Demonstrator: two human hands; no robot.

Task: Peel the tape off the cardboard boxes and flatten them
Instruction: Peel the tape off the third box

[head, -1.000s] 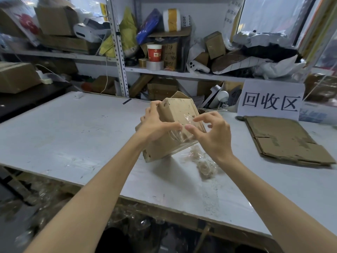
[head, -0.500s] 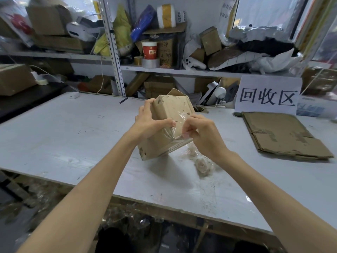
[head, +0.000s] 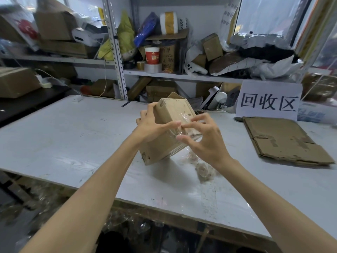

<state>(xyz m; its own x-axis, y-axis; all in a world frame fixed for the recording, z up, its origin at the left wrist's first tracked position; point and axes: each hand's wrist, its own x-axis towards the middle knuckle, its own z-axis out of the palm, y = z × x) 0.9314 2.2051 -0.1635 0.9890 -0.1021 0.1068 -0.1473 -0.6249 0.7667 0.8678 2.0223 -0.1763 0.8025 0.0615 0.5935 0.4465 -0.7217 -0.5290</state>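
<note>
A small brown cardboard box (head: 173,110) stands tilted on one lower corner on the white table (head: 73,136). Clear tape (head: 189,125) wraps its near right side. My left hand (head: 151,127) grips the box from the left, thumb across its front face. My right hand (head: 202,141) is at the taped edge with fingers spread, its fingertips on the clear tape. A crumpled wad of peeled tape (head: 204,168) lies on the table just below my right wrist.
A flattened cardboard box (head: 280,139) lies on the table at the right, in front of a white paper sign (head: 268,101). Metal shelving (head: 116,52) crowded with boxes, tape rolls and bags runs along the back. The table's front edge is near me.
My right hand has gone from a pinched fist at the tape to spread fingers. The box stays tilted in my left hand, barely shifted.
</note>
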